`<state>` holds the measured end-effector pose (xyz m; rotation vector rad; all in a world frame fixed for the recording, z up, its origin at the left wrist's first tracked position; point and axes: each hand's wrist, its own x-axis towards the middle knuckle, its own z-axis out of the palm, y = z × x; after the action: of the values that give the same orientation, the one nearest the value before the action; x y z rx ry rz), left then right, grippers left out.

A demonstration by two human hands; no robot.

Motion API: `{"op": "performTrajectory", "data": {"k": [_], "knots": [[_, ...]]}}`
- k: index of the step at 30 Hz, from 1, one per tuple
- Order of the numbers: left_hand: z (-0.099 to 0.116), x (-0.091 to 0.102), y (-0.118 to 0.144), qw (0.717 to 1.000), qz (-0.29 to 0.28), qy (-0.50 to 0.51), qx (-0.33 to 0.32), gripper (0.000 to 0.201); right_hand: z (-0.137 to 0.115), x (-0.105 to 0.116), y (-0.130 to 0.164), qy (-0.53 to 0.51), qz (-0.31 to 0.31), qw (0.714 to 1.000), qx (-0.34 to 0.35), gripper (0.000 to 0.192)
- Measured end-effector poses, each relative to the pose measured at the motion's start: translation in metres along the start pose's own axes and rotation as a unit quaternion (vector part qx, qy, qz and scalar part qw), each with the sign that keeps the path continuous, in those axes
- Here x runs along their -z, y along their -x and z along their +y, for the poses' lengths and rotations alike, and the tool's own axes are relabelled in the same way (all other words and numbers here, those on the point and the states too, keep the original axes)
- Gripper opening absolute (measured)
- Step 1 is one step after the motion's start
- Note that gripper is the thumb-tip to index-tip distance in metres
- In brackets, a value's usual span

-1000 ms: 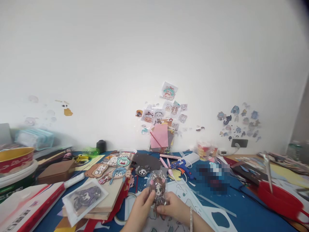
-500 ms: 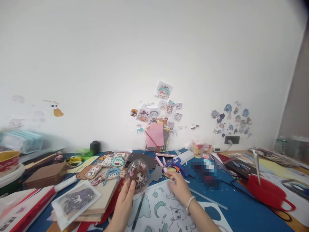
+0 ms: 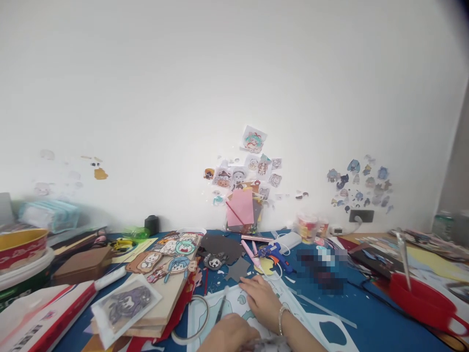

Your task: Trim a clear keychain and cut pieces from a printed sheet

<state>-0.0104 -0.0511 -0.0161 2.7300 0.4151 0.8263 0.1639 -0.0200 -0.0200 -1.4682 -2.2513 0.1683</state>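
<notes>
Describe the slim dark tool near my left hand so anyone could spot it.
On the blue table, find the printed sheet. Just beyond your left hand lies the slim dark tool. Its straight, narrow shape sets it apart from the pale ring on its left.

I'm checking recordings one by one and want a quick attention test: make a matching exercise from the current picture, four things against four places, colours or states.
Things
1. right hand
2. glue gun
3. cup
4. left hand

Descriptions
A. red, with a long utensil standing in it
B. low, by the picture's bottom edge
C. over the printed sheet, a bracelet on its wrist
D. mainly blue, lying on the table

Pairs: 1-C, 2-D, 3-A, 4-B
</notes>
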Motion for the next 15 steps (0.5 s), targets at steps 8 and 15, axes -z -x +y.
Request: {"op": "performTrajectory", "data": {"k": [8, 15], "knots": [[-0.004, 0.017, 0.006, 0.979, -0.08, -0.031, 0.187, 0.04, 0.017, 0.008, -0.006, -0.002, 0.094, 0.995, -0.035, 0.043], [-0.004, 0.02, 0.008, 0.977, -0.08, 0.033, 0.197, 0.041, 0.047, 0.035, 0.002, 0.078, 0.259, 0.937, -0.221, 0.039]]}}
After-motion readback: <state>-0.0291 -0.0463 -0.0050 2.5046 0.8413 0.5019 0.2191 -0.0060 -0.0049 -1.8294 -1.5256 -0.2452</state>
